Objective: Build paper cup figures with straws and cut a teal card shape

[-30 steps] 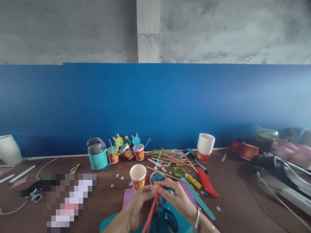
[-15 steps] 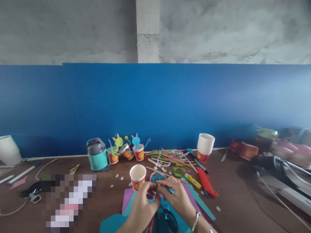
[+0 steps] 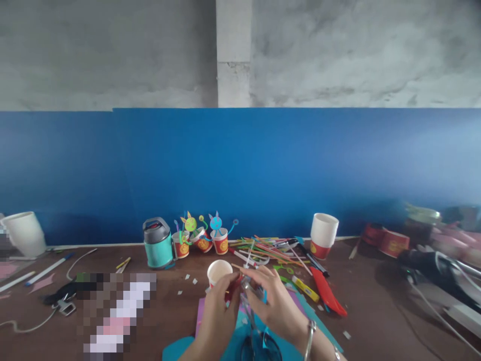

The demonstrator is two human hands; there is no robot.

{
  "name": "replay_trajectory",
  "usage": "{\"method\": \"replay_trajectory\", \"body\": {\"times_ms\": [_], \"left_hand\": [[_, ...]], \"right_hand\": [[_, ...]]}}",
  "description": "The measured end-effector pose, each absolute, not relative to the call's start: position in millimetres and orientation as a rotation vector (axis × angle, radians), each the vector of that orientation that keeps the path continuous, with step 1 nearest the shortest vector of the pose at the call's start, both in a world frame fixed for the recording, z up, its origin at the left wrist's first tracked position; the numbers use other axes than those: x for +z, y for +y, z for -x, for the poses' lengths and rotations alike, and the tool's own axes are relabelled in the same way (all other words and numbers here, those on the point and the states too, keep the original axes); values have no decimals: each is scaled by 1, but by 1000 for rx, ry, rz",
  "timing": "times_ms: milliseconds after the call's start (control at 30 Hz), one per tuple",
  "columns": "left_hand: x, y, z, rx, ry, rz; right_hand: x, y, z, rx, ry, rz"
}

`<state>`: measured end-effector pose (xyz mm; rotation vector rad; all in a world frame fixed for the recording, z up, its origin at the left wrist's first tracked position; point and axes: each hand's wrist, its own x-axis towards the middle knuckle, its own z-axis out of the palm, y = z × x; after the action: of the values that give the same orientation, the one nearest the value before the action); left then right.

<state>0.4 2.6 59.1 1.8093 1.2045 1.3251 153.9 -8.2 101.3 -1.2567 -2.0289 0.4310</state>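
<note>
My left hand (image 3: 221, 308) is closed, its fingertips pinched together in front of the paper cup. What they hold is hard to make out; a bit of red shows there. My right hand (image 3: 276, 298) meets it from the right, fingers curled round a shiny, clear ring that looks like a roll of clear tape (image 3: 256, 289). The fingertips of both hands nearly touch. Scissors (image 3: 259, 346) with dark handles lie below them on blue paper (image 3: 236, 346). Just behind my left hand stands an open paper cup (image 3: 219, 271).
Decorated cups (image 3: 219, 241) with paper figures stand at the back beside a teal canister (image 3: 158, 248). Coloured sticks (image 3: 259, 249), a yellow glue stick (image 3: 305, 289) and a red pouch (image 3: 327, 292) lie to the right. Stacked cups (image 3: 323, 235) stand behind, before a blue partition (image 3: 240, 170).
My hands have parted slightly and turned. The clear ring that lay behind them is now up at my right hand's fingers. The view has shifted a little, so the scene sits lower and further right.
</note>
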Motion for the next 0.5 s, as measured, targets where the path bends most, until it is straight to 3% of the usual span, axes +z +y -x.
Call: {"method": "replay_trajectory", "body": {"times_ms": [500], "left_hand": [[65, 13, 0, 1320, 937, -1352]], "right_hand": [[121, -1, -145, 161, -2123, 1358]]}}
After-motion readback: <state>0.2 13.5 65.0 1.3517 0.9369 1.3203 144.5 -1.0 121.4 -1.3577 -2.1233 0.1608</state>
